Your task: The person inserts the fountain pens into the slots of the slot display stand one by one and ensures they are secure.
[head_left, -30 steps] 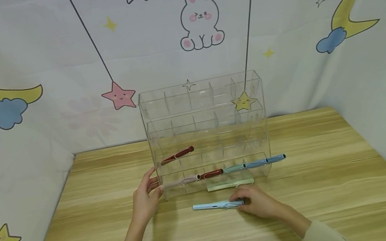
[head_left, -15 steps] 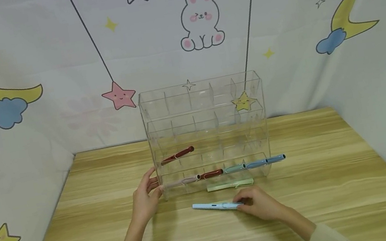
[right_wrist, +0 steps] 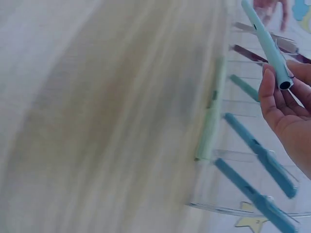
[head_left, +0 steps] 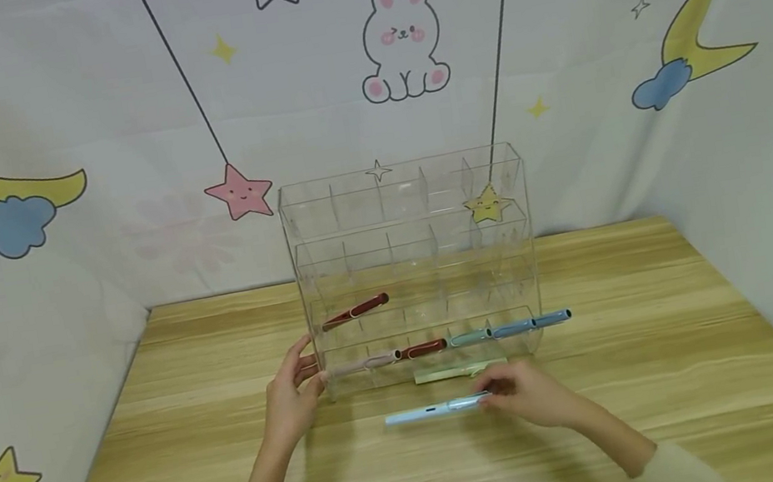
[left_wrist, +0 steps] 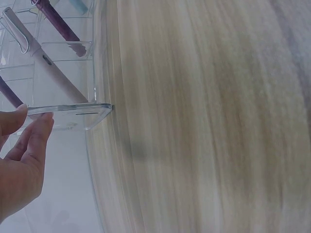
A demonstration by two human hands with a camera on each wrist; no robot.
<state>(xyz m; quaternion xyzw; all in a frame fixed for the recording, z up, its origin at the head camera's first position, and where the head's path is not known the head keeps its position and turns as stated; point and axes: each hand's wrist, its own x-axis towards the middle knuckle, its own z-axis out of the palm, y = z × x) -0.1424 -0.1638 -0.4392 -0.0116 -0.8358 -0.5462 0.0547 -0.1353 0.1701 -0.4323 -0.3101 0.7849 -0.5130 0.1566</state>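
Observation:
A light blue pen (head_left: 425, 413) is pinched at its clip end between the thumb and fingers of my right hand (head_left: 528, 395). It points left in front of the clear acrylic pen rack (head_left: 414, 249). In the right wrist view the light blue pen (right_wrist: 267, 46) shows its round cap end between the fingertips. My left hand (head_left: 293, 397) holds the rack's left side panel (left_wrist: 73, 108), thumb at the front edge and fingers along the outer face. A pale green pen (head_left: 456, 371) lies on the table along the rack's front, partly behind my right hand.
The rack's bottom row holds a pale pinkish pen (head_left: 375, 361), a dark red pen (head_left: 424, 348), a green pen (head_left: 470, 337) and two blue pens (head_left: 514, 328). Another dark red pen (head_left: 359, 310) leans one row higher. A printed curtain (head_left: 305, 110) surrounds the wooden table (head_left: 615, 441).
My right hand has moved slightly up and right with the light blue pen, which has turned from sloping down to nearly level. The left hand and the rack stay put.

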